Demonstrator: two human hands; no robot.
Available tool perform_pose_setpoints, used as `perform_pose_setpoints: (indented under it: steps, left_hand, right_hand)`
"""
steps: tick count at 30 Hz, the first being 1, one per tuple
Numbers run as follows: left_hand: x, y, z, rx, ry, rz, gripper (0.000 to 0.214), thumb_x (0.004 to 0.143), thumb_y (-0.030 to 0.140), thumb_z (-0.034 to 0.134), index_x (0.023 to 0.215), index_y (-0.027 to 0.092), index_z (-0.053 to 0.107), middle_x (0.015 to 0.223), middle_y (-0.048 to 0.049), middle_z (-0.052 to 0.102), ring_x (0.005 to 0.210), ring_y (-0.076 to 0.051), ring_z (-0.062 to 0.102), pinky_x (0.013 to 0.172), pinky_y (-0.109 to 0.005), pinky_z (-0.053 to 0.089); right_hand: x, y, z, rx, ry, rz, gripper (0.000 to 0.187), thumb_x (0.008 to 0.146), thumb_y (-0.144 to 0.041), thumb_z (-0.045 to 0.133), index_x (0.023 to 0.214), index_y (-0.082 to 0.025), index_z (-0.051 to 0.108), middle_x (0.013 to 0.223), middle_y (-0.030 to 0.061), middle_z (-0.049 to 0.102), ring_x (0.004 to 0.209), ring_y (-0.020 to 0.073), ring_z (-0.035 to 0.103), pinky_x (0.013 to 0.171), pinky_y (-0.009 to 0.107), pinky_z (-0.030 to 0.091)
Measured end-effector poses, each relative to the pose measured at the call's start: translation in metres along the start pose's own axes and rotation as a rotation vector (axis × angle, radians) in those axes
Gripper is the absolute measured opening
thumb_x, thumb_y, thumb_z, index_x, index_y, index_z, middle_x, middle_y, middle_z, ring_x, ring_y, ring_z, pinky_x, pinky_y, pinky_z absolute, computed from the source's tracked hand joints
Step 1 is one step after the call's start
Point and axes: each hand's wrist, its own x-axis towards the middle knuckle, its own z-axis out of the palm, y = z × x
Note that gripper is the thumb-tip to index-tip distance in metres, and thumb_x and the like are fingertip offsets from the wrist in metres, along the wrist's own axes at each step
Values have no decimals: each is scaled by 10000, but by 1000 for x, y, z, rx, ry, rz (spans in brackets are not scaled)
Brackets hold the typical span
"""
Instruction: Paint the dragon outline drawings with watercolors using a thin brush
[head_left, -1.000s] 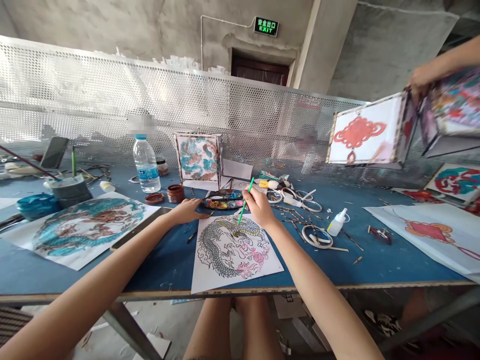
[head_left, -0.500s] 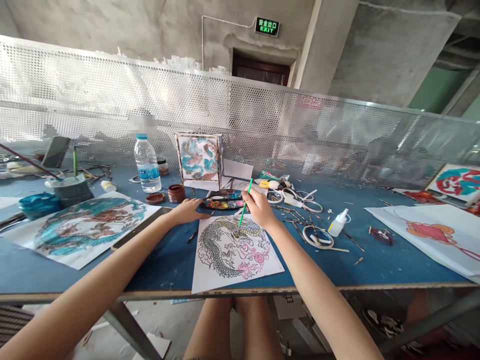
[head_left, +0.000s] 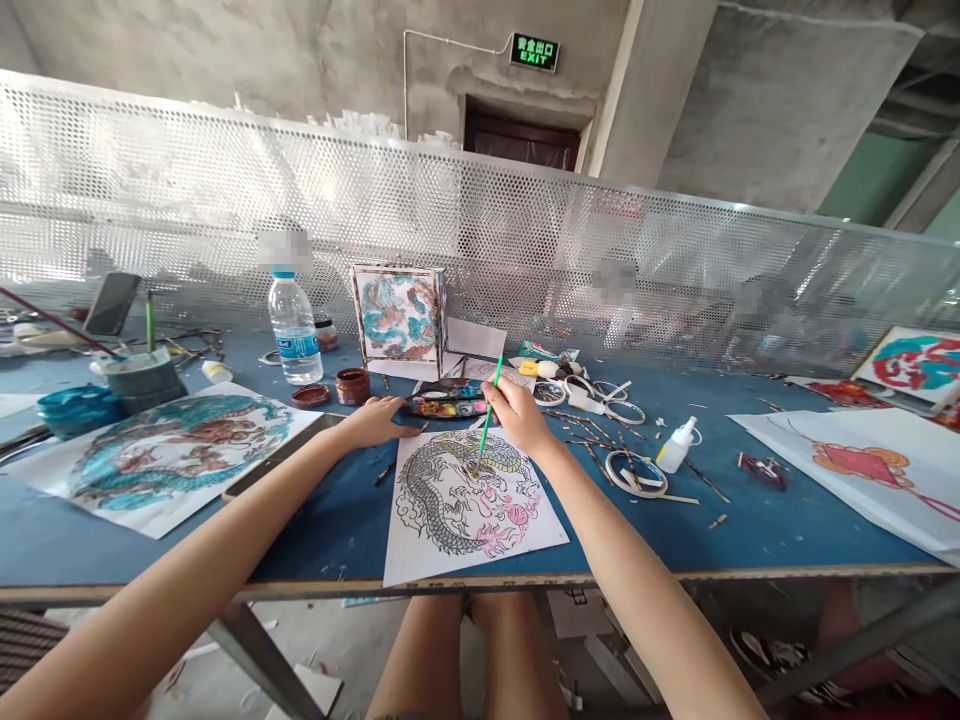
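Note:
My right hand (head_left: pixel 517 410) pinches a slim green paintbrush (head_left: pixel 490 408), its tip down on a dragon drawing (head_left: pixel 442 530). The drawing lies on white paper in front of me, with part of the dragon's body yellow and pink patches at lower right. My left hand (head_left: pixel 377 418) rests with fingers stretched out at the near left edge of a paint palette (head_left: pixel 448 408). Several colours show in the palette's wells. Whether the left fingertips press on the palette I cannot tell. Beside that hand stands an open brown paint jar (head_left: pixel 352 386), its lid (head_left: pixel 310 396) lying to the left.
At left are a painted dragon sheet (head_left: pixel 187 445), a blue paint jar (head_left: pixel 79 410) and a grey water cup (head_left: pixel 142 380). A water bottle (head_left: pixel 295 335) and a framed lantern (head_left: pixel 399 318) stand behind. Rightward lie twigs, white strip coils (head_left: pixel 636 474) and a glue bottle (head_left: pixel 677 446).
The green brush has tilted slightly more upright, its tip shifting only a little over the drawing. My left hand stays where it was.

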Motion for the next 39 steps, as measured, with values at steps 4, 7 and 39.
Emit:
perform_pose_setpoints:
  steps: [4,7,39]
  left_hand:
    - [1,-2,1,6,-13,-4,767,666,684,430,1196,135,500,1187,-150,560,1092,-339,490,871,-354,407]
    - [2,-2,2,10,-11,-2,761,669,680,431,1205,145,495,1194,-147,557,1102,-336,486,874,-347,404]
    - [2,-1,2,22,-16,8,761,675,674,418,1208,135,487,1198,-153,555,1094,-331,489,875,-353,392]
  right_hand:
    - [0,1,0,-15,0,-6,294,901,-402,345,680,-213,393,488,-47,431,460,117,439,504,239,303]
    - [0,1,0,-37,27,-28,289,904,-397,347,689,-211,400,492,-47,429,459,114,433,503,237,299]
    - [3,27,13,-91,-3,-89,265,902,-344,382,894,-195,600,851,47,654,773,180,615,683,278,438]
